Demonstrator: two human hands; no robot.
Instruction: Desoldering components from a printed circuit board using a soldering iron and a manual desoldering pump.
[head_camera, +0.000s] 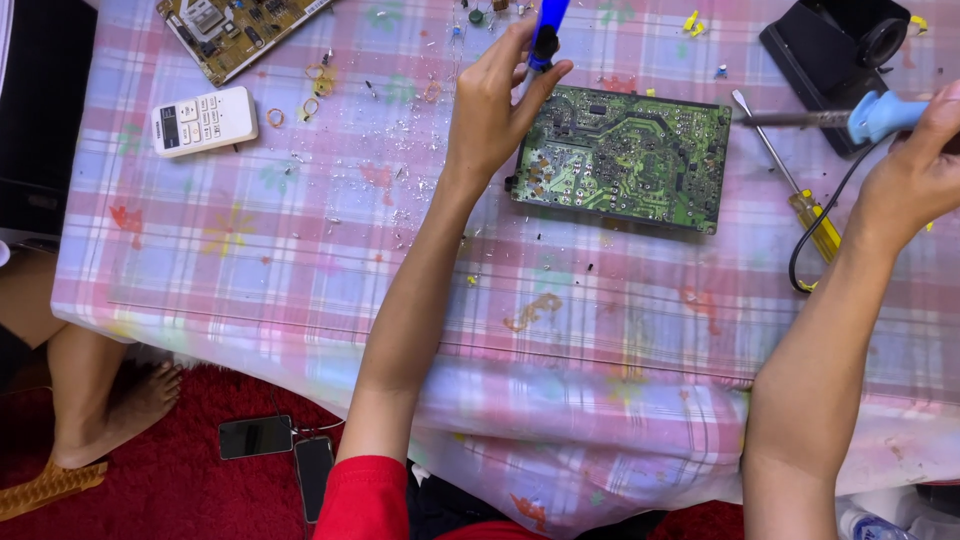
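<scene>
- Left hand (492, 105): fingers pinch a blue tool (547, 28) upright, just past the far-left corner of the green circuit board (625, 158).
- Right hand (915, 170): fingers curl around a soldering iron (845, 117); its tip points at the board's right edge.
- A yellow screwdriver (800, 190) lies between board and right hand.
- Bare tablecloth (300, 280) stretches toward the near edge.
- White remote (204, 121) lies well left.

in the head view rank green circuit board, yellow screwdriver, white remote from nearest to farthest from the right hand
1. Yellow screwdriver, just left of and below the right hand.
2. Green circuit board, mid-table, farther left.
3. White remote, far left of the table.
</scene>
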